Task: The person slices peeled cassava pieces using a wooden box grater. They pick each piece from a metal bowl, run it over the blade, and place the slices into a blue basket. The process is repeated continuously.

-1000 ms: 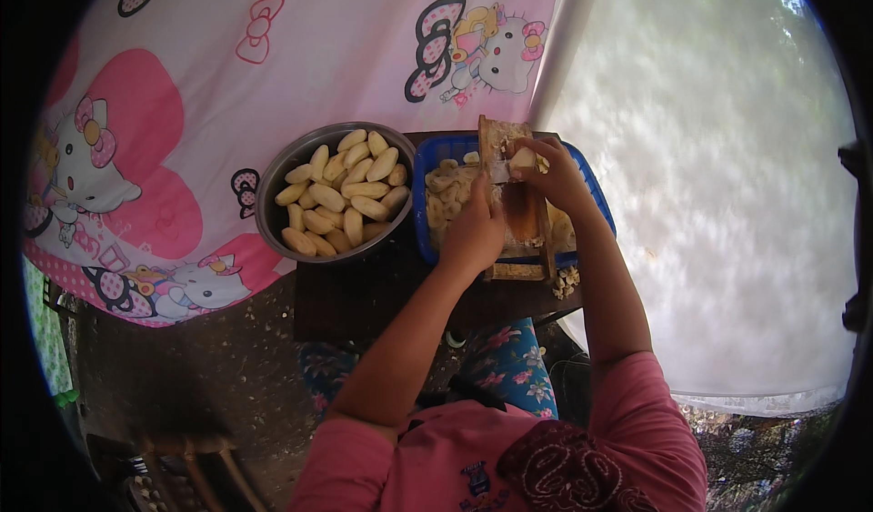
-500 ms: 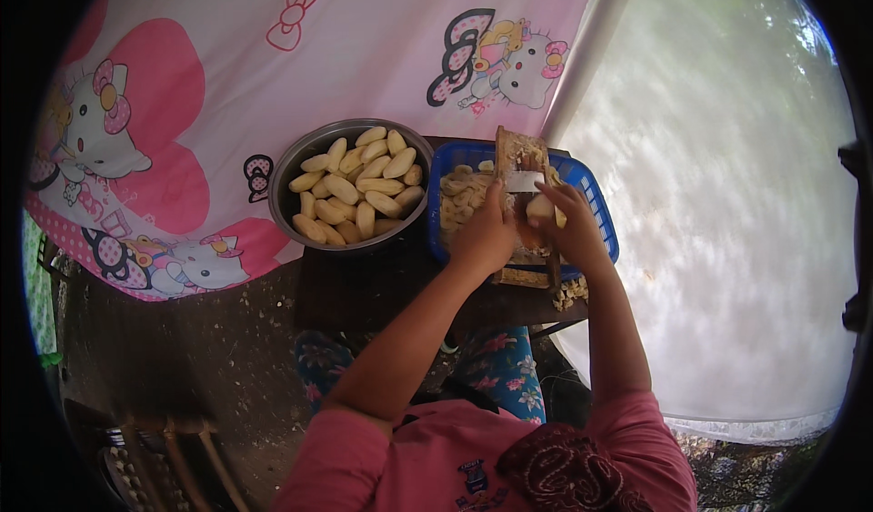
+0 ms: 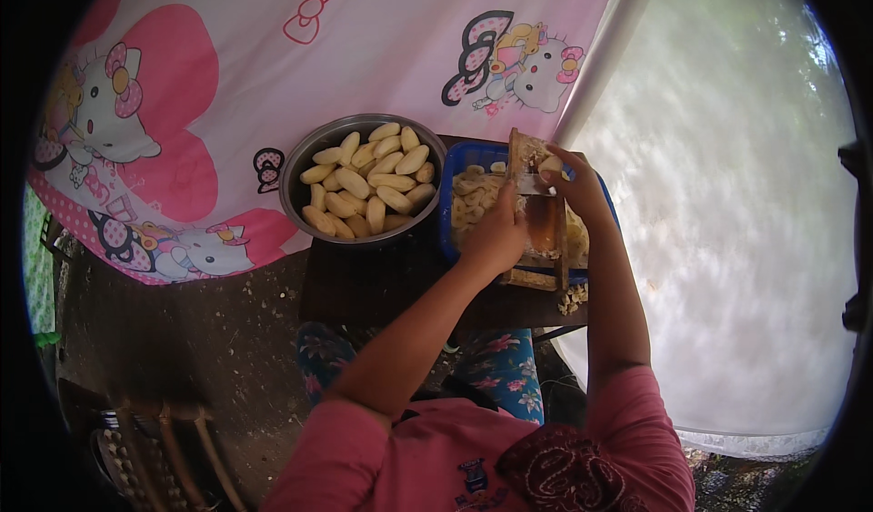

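Note:
A wooden slicer board [image 3: 544, 224] with a flat metal blade [image 3: 535, 185] lies tilted across a blue plastic basket [image 3: 446, 214]. My left hand [image 3: 497, 232] is closed round the slicer's left side rail, beside the blade. In my right hand [image 3: 584, 190] is a peeled banana [image 3: 549, 164], pinched against the upper part of the board, just beyond the blade; the fingers partly hide it. Pale banana slices [image 3: 473, 207] fill the basket's left side, and more show to the right of the board. Crumbled bits cling to the wood.
Left of the basket stands a round metal basin [image 3: 289, 199] heaped with peeled bananas [image 3: 368, 185]. Both rest on a dark table [image 3: 391, 286]. Scraps [image 3: 573, 299] lie by its right edge. A pink printed curtain [image 3: 245, 75] hangs behind; a white sheet [image 3: 727, 239] hangs at right.
My right hand has pushed the banana up the board, from below the blade to beyond it. My left hand keeps its hold on the slicer. The whole view has shifted slightly.

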`<action>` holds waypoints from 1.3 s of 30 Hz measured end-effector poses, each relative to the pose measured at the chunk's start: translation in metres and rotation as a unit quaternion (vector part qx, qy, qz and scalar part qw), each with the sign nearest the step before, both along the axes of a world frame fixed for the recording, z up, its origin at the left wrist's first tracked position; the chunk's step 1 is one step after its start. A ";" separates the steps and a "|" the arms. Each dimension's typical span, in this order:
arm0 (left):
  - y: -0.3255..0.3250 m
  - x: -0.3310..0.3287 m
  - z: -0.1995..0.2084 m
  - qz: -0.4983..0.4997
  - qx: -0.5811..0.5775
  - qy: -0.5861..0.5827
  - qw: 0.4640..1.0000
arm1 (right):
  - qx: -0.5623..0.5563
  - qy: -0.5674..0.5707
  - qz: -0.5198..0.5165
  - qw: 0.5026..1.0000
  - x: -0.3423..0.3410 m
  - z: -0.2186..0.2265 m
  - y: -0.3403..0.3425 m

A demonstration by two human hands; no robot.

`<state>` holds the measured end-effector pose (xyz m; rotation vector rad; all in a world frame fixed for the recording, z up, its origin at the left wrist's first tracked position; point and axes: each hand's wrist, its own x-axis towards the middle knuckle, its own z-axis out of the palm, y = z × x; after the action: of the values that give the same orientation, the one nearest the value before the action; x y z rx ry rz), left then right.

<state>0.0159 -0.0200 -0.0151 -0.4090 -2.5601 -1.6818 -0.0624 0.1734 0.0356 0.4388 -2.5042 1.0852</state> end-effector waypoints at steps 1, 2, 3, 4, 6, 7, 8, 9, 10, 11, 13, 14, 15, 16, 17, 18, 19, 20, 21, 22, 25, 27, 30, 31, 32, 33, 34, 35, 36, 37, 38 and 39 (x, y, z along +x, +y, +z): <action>0.000 0.000 0.001 0.003 0.004 0.001 1.000 | -0.013 0.027 -0.013 0.999 0.006 0.003 0.002; -0.002 -0.002 0.003 0.004 0.007 0.005 1.000 | -0.064 0.060 -0.028 0.996 0.013 0.006 0.004; -0.004 -0.005 0.008 -0.006 0.006 0.001 1.000 | -0.106 0.063 -0.045 0.991 0.020 0.009 0.005; -0.008 -0.010 0.014 -0.020 0.043 0.018 0.999 | -0.156 0.094 -0.053 0.982 0.026 0.013 0.007; -0.027 -0.022 0.031 -0.066 0.097 -0.004 0.993 | -0.156 0.046 -0.077 0.984 0.035 0.021 0.010; -0.036 -0.026 0.041 -0.093 0.111 -0.003 0.990 | -0.167 0.016 -0.065 0.984 0.038 0.023 0.010; -0.048 -0.033 0.053 -0.112 0.116 -0.021 0.987 | -0.173 -0.007 -0.053 0.984 0.039 0.025 0.011; -0.058 -0.038 0.064 -0.134 0.135 -0.023 0.981 | -0.178 -0.055 -0.025 0.982 0.039 0.026 0.011; -0.065 -0.042 0.075 -0.128 0.123 -0.056 0.983 | -0.183 -0.066 -0.003 0.981 0.038 0.026 0.011; -0.072 -0.045 0.085 -0.124 0.124 -0.073 0.982 | -0.188 -0.075 0.021 0.979 0.035 0.025 0.010; -0.082 -0.044 0.096 -0.133 0.165 -0.120 0.970 | -0.161 -0.129 0.055 0.977 0.028 0.020 0.007; -0.086 -0.044 0.100 -0.130 0.154 -0.119 0.972 | -0.157 -0.106 0.060 0.980 0.025 0.016 0.003; -0.090 -0.044 0.102 -0.136 0.144 -0.123 0.973 | -0.147 -0.110 0.057 0.981 0.020 0.013 0.001; -0.094 -0.044 0.103 -0.142 0.135 -0.127 0.972 | -0.150 -0.116 0.041 0.981 0.018 0.008 -0.003; -0.097 -0.045 0.104 -0.143 0.119 -0.116 0.976 | -0.032 -0.107 -0.021 0.994 0.014 0.006 -0.007; -0.099 -0.046 0.104 -0.143 0.105 -0.104 0.979 | 0.033 -0.092 -0.024 0.995 0.013 0.001 -0.011; -0.101 -0.047 0.104 -0.135 0.090 -0.099 0.982 | 0.089 -0.066 -0.046 0.993 0.012 -0.001 -0.015; -0.103 -0.047 0.103 -0.137 0.096 -0.094 0.981 | 0.149 -0.046 -0.085 0.984 0.012 -0.004 -0.017; -0.105 -0.046 0.104 -0.130 0.100 -0.095 0.982 | 0.199 -0.030 -0.076 0.976 0.012 -0.006 -0.020; -0.107 -0.045 0.104 -0.121 0.104 -0.097 0.982 | 0.214 -0.030 -0.058 0.975 0.014 -0.007 -0.020; -0.114 -0.034 0.106 -0.106 0.136 -0.125 0.977 | 0.245 -0.043 -0.072 0.966 0.019 -0.006 -0.017; -0.120 -0.025 0.107 -0.087 0.134 -0.118 0.980 | 0.243 -0.042 -0.103 0.964 0.022 -0.001 -0.010; -0.129 -0.016 0.107 -0.076 0.124 -0.110 0.983 | 0.226 -0.030 -0.154 0.961 0.027 0.006 -0.002; -0.132 -0.014 0.106 -0.065 0.123 -0.119 0.983 | 0.236 -0.009 -0.125 0.964 0.028 0.008 -0.001; -0.133 -0.013 0.104 -0.071 0.134 -0.122 0.981 | 0.214 -0.016 -0.078 0.974 0.031 0.008 -0.004; -0.136 -0.012 0.104 -0.067 0.149 -0.131 0.978 | 0.205 -0.038 -0.061 0.976 0.033 0.009 -0.007; -0.139 -0.011 0.103 -0.061 0.164 -0.139 0.975 | 0.188 -0.052 -0.010 0.981 0.036 0.006 -0.013; -0.141 -0.012 0.103 -0.059 0.169 -0.124 0.976 | 0.208 -0.085 0.015 0.974 0.038 0.006 -0.021; -0.142 -0.013 0.102 -0.054 0.174 -0.110 0.977 | 0.239 -0.101 -0.008 0.966 0.041 0.002 -0.030; -0.145 -0.013 0.102 -0.050 0.178 -0.097 0.978 | 0.247 -0.107 0.004 0.963 0.042 0.000 -0.041; -0.149 -0.013 0.103 -0.049 0.173 -0.100 0.979 | 0.253 -0.121 0.032 0.959 0.043 -0.004 -0.051; -0.151 -0.015 0.104 -0.050 0.168 -0.105 0.979 | 0.284 -0.105 0.034 0.952 0.041 -0.007 -0.062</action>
<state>0.0014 -0.1711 0.0887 -0.3593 -2.3473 -2.2556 -0.0217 0.1110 0.0284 0.5898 -2.9998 0.4237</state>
